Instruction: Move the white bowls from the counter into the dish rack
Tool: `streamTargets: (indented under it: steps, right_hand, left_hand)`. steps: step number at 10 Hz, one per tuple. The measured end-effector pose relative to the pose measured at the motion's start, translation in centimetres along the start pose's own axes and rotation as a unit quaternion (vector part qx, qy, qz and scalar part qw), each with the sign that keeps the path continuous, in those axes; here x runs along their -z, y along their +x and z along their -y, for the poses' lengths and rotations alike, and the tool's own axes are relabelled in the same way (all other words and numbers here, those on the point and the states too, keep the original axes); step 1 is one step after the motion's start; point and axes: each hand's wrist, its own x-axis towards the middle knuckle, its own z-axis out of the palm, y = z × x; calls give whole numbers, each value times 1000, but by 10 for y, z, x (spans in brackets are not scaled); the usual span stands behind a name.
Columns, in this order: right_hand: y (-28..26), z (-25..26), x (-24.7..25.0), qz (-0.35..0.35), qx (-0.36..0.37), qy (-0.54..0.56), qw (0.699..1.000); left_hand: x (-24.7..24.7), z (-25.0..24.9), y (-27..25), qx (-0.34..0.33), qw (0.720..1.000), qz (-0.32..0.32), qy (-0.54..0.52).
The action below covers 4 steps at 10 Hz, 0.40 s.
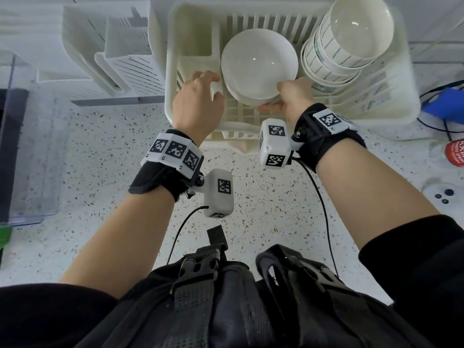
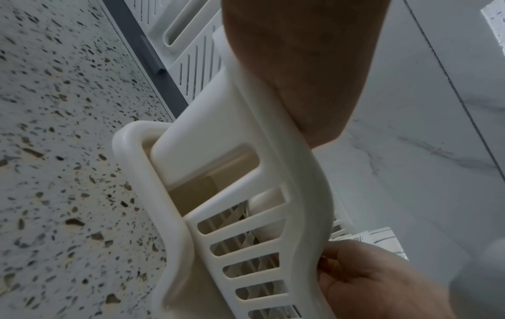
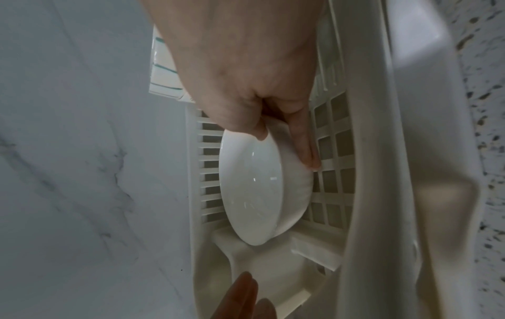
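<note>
Two hands: both reach into the dish rack [image 1: 173, 71], a cream plastic basket with slotted walls and a grid floor, standing on the speckled table [image 1: 263, 209] against the marble wall [image 3: 82, 151].
Right hand [image 1: 292, 97]: grips the white bowl [image 1: 258, 64] at its near right edge; in the right wrist view the thumb lies over the rim and the fingers [image 3: 303, 142] run along the bowl's outer wall down toward the rack's grid floor.
White bowl: held inside the rack near its middle, tilted so the hollow faces up and away from the person; its lower edge is close to the grid floor, though contact there cannot be told. A second white rim shows under it in the head view, so it may be two nested bowls; this is not certain.
Left hand [image 1: 198, 96]: over the left part of the rack, just beside the bowl's left edge, fingers loosely curled and grasping nothing that shows; whether the fingertips touch the bowl cannot be told. The left wrist view shows only the palm above the rack's rim.
Striped bowls [image 1: 334, 56]: a tilted stack with thin green lines, leaning in the rack's right end, just beside the white bowl.
White slotted holder [image 1: 125, 54]: stands on the table left of the rack.
Clear bin [image 1: 30, 146]: at the far left edge of the table.
Blue object [image 1: 444, 104]: right of the rack, with dark cables around it.
Red lid [image 1: 455, 151]: at the right edge, partly cut off.
</note>
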Motion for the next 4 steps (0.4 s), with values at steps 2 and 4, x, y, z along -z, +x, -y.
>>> streamTargets:
  steps: [2,4]
  right_hand:
    - [-13,-4,10,15,18,19,1000]
    - [-42,-11,25,-26,124,-90,988]
  left_hand:
    - [5,-4,-8,-16,1000,-2,-19]
    - [12,-4,-34,-51,997,-11,-65]
